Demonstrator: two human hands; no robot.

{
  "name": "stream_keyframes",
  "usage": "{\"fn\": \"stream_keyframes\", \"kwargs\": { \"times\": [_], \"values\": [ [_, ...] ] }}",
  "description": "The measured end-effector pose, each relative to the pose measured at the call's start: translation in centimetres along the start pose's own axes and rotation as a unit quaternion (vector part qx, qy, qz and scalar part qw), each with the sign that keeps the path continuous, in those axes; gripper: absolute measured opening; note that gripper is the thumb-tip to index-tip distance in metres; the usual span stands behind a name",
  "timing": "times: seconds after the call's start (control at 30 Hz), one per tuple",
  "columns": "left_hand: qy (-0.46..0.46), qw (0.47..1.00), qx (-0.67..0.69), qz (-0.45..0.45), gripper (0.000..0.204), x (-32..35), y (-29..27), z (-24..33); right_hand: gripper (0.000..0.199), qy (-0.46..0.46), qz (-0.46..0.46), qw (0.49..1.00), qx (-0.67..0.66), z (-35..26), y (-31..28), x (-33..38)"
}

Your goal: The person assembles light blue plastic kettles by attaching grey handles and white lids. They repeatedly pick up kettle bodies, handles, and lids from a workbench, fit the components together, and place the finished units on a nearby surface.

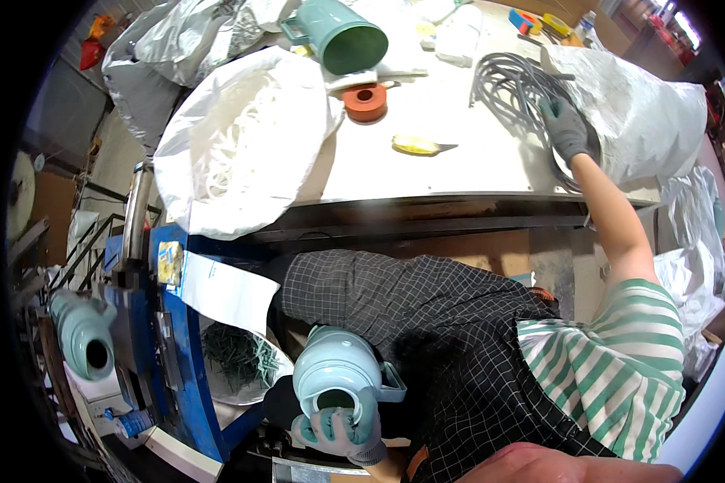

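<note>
— Where is the pale green ceramic kettle body (336,372)?
— Low at the worker's lap, its rim caught in the closed grip of the gloved left hand (340,431).
— And the other grip?
— The gloved right hand (566,129) closes on grey coiled tubing (514,84) lying on the white surface (451,165), beside a white woven sack (640,113).
</note>
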State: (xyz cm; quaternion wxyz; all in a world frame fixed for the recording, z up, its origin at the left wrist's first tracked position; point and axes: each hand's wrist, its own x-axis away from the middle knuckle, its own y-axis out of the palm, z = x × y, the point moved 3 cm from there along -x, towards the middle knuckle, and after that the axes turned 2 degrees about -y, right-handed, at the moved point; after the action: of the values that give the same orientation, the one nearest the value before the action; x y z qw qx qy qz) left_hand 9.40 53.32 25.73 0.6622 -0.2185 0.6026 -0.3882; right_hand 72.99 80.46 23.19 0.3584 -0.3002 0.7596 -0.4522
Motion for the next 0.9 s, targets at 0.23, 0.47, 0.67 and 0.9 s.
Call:
{"fn": "stream_keyframes", "kwargs": {
  "times": [0.23, 0.47, 0.67, 0.9],
  "values": [
    [0.006, 1.000, -0.006, -0.005, 0.044, -1.4, 0.9, 1.0, 0.064, -0.026, -0.115, 0.965, 0.236, 5.4, 3.5, 7.5],
    [0.009, 0.999, -0.022, -0.039, 0.043, -0.7, 1.0, 0.6, 0.063, 0.033, -0.095, 0.990, -0.097, -2.0, 12.9, -2.6],
    [-0.028, 0.999, -0.019, -0.025, 0.043, -0.7, 0.1, 1.4, 0.020, 0.209, -0.260, 0.797, -0.504, -5.3, 15.3, -9.7],
    [-0.043, 0.998, -0.006, -0.048, 0.039, -1.2, 0.1, 1.3, 0.064, -0.160, -0.144, 0.976, 0.040, -8.4, 6.0, -2.3]
  ]
}}
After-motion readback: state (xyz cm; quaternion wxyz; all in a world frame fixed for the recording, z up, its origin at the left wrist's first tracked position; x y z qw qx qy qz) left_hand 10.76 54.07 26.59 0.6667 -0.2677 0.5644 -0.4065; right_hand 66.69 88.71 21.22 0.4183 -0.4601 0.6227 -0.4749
